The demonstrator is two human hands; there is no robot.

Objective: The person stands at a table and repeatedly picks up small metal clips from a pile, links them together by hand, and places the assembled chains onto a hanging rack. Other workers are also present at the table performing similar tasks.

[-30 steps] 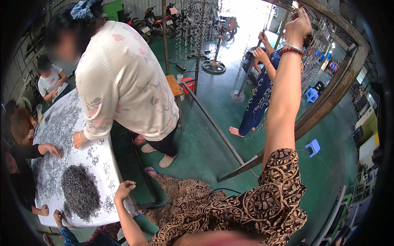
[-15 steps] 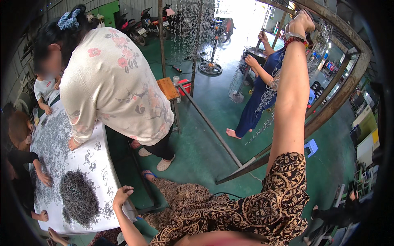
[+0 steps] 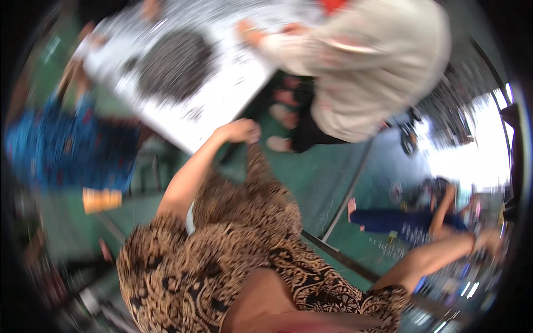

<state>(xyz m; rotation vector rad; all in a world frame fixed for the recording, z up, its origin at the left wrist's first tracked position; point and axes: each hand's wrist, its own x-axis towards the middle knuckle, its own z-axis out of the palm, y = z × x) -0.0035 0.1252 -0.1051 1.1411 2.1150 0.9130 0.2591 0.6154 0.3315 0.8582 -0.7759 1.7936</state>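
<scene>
My left hand (image 3: 240,131) is raised beside the near edge of a white-topped table (image 3: 169,119), its fingers curled together. Whatever they hold, if anything, is too small and blurred to make out. A heap of small dark curly pieces (image 3: 176,65) lies on the tabletop, with more scattered around it. At the far right, my right hand (image 3: 490,242) is at the end of my outstretched arm, smeared by motion, so its fingers cannot be read.
A person in a pale flowered top (image 3: 383,72) leans over the table. Another in blue (image 3: 72,147) is at its left side. A person in dark blue (image 3: 388,220) stands at the right. A metal bar (image 3: 347,202) crosses the green floor (image 3: 327,172). A wooden stool (image 3: 101,200) is at left.
My view has swung left, so the table now sits at the top and the co-workers appear shifted right. My left hand stays near the table edge; my right arm remains stretched out to the right.
</scene>
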